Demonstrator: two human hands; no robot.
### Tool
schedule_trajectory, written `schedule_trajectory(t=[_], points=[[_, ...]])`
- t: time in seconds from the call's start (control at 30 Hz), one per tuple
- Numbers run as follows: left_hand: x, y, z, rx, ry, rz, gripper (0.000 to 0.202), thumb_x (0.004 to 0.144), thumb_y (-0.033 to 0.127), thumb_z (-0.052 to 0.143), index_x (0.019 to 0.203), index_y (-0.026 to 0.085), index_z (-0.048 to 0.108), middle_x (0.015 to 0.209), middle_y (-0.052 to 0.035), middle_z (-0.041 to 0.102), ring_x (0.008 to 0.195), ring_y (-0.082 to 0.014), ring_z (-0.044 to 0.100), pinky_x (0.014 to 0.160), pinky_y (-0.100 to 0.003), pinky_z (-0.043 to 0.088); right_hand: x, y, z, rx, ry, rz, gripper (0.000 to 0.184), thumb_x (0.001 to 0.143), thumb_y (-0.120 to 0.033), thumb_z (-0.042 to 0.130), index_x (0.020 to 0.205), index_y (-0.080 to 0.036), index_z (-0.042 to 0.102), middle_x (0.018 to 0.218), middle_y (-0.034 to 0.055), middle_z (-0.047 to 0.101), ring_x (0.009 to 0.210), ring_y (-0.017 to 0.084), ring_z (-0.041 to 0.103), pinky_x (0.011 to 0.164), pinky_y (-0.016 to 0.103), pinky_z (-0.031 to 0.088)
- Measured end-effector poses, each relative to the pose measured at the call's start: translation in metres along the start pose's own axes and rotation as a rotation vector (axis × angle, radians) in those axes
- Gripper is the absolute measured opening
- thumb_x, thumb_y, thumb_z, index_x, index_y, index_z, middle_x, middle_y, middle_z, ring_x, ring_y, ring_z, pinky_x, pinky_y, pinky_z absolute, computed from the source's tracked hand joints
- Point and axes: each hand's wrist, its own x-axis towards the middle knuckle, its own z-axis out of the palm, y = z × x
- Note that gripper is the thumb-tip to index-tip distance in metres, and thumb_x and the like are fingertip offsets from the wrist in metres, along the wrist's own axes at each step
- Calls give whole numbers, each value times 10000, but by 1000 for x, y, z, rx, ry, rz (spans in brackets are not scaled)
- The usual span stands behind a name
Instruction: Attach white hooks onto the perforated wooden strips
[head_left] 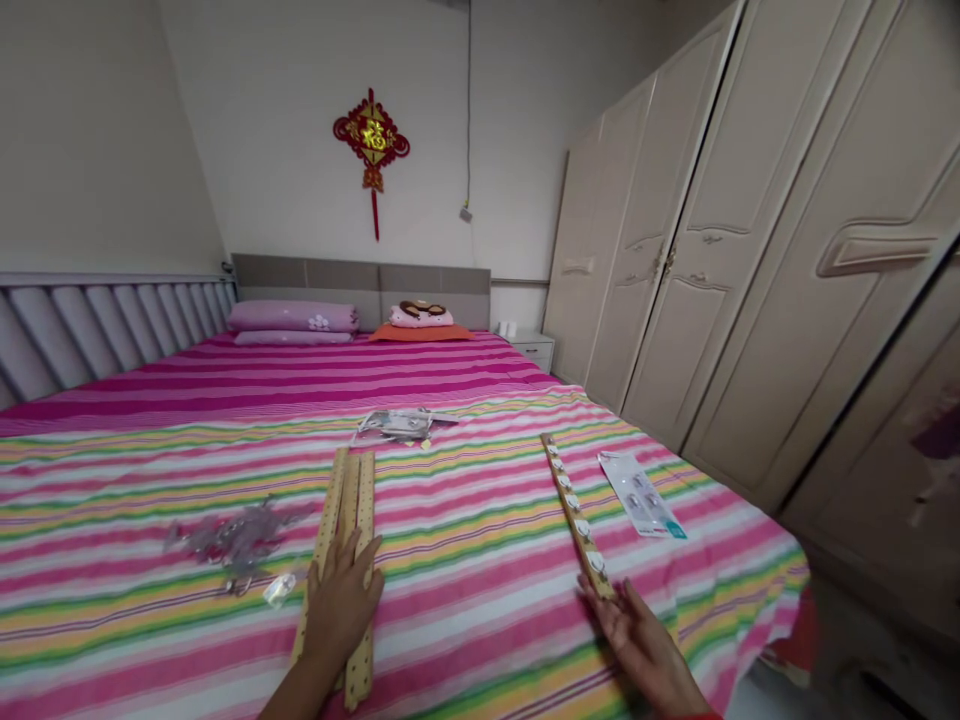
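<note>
My left hand [343,600] lies palm down, fingers spread, over several pale wooden strips with rows of holes [365,500] that rest side by side on the bed. At the right, my right hand [634,635] has its fingers and thumb around the near end of a narrow wooden strip with white hooks [574,500]. Several white fittings line this strip from end to end. To the left of my left hand is a blurry heap of small transparent packets [244,540], with a shiny small packet [280,590] closer to my fingers.
A blister card [643,497] lies right of the hooked strip. Farther back sits a pile of plastic packaging [405,425]. The striped sheet [465,560] covers the bed. Folded bedding [294,318] is at the headboard, a railing [112,325] at left, wardrobes [675,290] at right.
</note>
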Motion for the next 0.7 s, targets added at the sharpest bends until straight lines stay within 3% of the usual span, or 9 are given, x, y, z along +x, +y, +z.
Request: schedule_trajectory(t=[0.13, 0.23, 0.33, 0.43, 0.6, 0.7], points=[[-2, -2, 1, -34, 44, 8, 455, 847, 319, 417, 1279, 335, 557, 1437, -10, 456, 1371, -284, 302, 1112, -503, 189, 4, 7, 9, 84, -136, 32, 124, 778, -79, 663, 894, -98, 623, 787, 50, 686, 547, 68, 625, 532, 138, 548], [-3, -3, 1, -68, 60, 8, 443, 833, 314, 448, 1256, 334, 579, 1423, -1, 474, 1361, -283, 320, 1116, -486, 193, 1, 19, 22, 57, -183, 36, 105, 751, -98, 702, 834, -114, 640, 731, 18, 643, 558, 74, 606, 523, 150, 546], [-3, -4, 1, -117, 69, 8, 423, 822, 323, 481, 1227, 330, 604, 1421, -5, 477, 1363, -283, 323, 1120, -486, 189, -8, 43, 45, -4, -206, 25, 121, 736, -147, 732, 818, -136, 643, 708, 7, 632, 580, 84, 596, 523, 163, 536], [-1, -5, -1, -226, 74, -10, 378, 817, 358, 513, 1167, 315, 648, 1397, -17, 504, 1362, -282, 330, 1125, -490, 191, -20, 75, 75, -64, -263, 11, 169, 704, -232, 767, 780, -151, 639, 634, -26, 595, 484, 57, 495, 415, 140, 437], [-6, 1, -16, -715, 146, -131, 416, 855, 441, 448, 1126, 213, 665, 1358, -72, 541, 1353, -248, 355, 1135, -431, 242, -31, 128, 130, -248, -393, -26, 245, 676, -339, 784, 715, -169, 612, 567, -64, 526, 421, 36, 335, 373, 149, 305], [-13, 14, -27, -1211, -8, -224, 544, 866, 520, 397, 1265, 183, 551, 1371, -113, 520, 1244, -237, 499, 988, -368, 444, -30, 158, 164, -428, -454, -106, 315, 680, -433, 763, 773, -160, 635, 553, -62, 518, 424, 40, 312, 383, 165, 257]])
